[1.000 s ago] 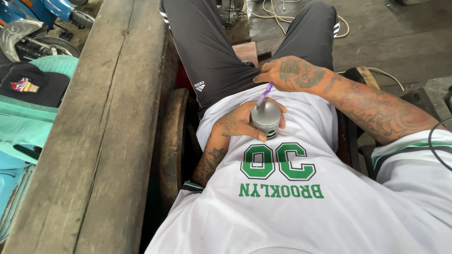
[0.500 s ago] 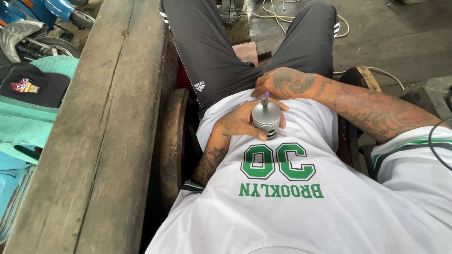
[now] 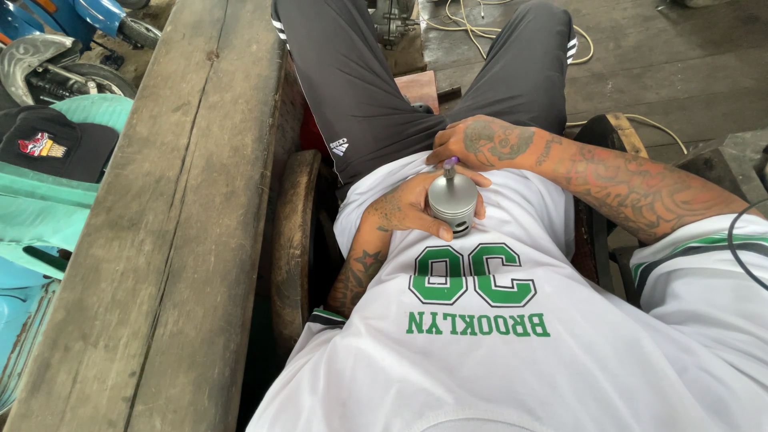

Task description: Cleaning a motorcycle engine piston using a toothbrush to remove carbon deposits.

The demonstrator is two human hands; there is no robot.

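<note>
Left hand [image 3: 412,212] clamped on 1 grey piston [image 3: 453,204], right hand [image 3: 478,142] pinching 1 purple-tipped tool [image 3: 450,165] w/ fingers together

Head camera (single view), steeply downward — close, over lap

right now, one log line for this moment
left hand: grips metal piston | right hand: purple-tipped tool at piston top | wooden bench alongside

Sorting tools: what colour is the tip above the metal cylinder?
Purple tool tip, head view.
</note>
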